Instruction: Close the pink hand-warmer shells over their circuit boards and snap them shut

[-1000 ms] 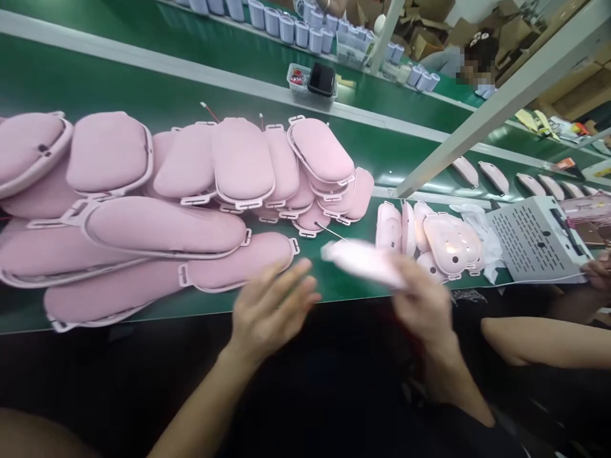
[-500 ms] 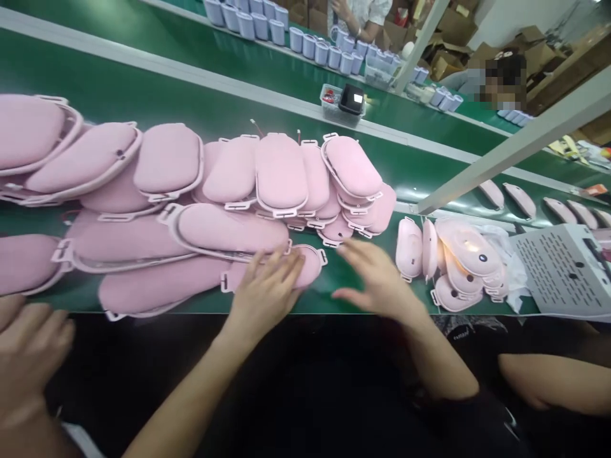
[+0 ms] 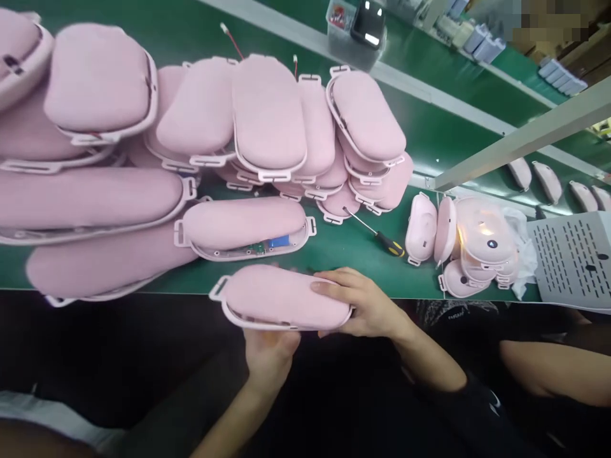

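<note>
Between my two hands, just past the front edge of the green bench, is a pink padded oval casing (image 3: 281, 294) with slotted strap lugs. My right hand (image 3: 365, 304) grips its right end, thumb side on top. From below, my left hand (image 3: 271, 356) supports it, its fingers partly hidden underneath. Right behind lies another pink casing (image 3: 245, 226) with its rim gaping; a blue part and a green circuit board show inside. A screwdriver (image 3: 387, 242) with a black and yellow handle rests on the bench near my right hand.
Heaped pink casings (image 3: 270, 114) cover the left and middle of the bench (image 3: 449, 137). Finished-looking pink shells (image 3: 487, 235), one glowing, sit at right beside a perforated grey box (image 3: 573, 254). A slanting metal post (image 3: 520, 137) and a clear bin (image 3: 346, 41) stand behind. Another person's arm (image 3: 554, 372) is at right.
My hands have picked up a pink casing and brought it to the bench's front edge. The screwdriver is now visible. The view has shifted closer, and the other hand at far left is gone.
</note>
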Action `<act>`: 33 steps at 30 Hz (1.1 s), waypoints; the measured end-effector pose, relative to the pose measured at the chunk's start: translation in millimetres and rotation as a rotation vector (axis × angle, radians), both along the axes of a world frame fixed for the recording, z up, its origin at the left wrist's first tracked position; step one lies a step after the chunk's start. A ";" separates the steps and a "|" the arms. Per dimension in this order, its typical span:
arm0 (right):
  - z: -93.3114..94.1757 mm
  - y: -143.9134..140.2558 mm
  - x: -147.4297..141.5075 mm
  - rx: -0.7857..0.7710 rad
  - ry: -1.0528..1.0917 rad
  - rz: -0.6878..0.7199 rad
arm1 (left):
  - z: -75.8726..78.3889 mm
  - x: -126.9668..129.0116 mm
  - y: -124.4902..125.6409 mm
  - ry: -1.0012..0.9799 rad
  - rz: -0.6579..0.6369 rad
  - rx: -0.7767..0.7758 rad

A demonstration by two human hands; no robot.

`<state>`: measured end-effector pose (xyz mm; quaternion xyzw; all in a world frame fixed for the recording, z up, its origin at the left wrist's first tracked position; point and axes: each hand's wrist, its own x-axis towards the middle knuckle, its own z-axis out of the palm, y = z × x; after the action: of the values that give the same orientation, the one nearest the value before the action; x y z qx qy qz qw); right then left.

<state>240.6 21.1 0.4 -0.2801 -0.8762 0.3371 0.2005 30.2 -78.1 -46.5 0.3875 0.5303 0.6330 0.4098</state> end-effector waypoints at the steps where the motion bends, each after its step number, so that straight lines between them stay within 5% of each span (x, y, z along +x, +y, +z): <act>1: 2.4 -5.4 -2.3 -0.048 0.033 0.006 | 3.3 3.5 2.9 -0.066 -0.033 -0.018; 11: 13.1 5.0 -18.8 -0.252 0.226 0.103 | 16.1 -12.1 15.3 0.005 -0.018 -0.019; 16: 3.1 7.6 -17.6 -0.355 0.373 0.115 | 20.5 -7.2 15.4 0.001 -0.003 -0.010; 23: -19.7 2.7 -23.8 -0.206 0.554 0.009 | 29.1 0.0 17.7 -0.118 0.102 -0.033; 33: -20.9 3.0 -22.5 -0.423 0.622 0.012 | 33.4 1.1 18.9 -0.231 0.049 -0.026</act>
<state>218.2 24.1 -20.5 -0.1943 -0.6858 0.5810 0.3928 31.3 -59.2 -13.1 0.2937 0.4969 0.6764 0.4576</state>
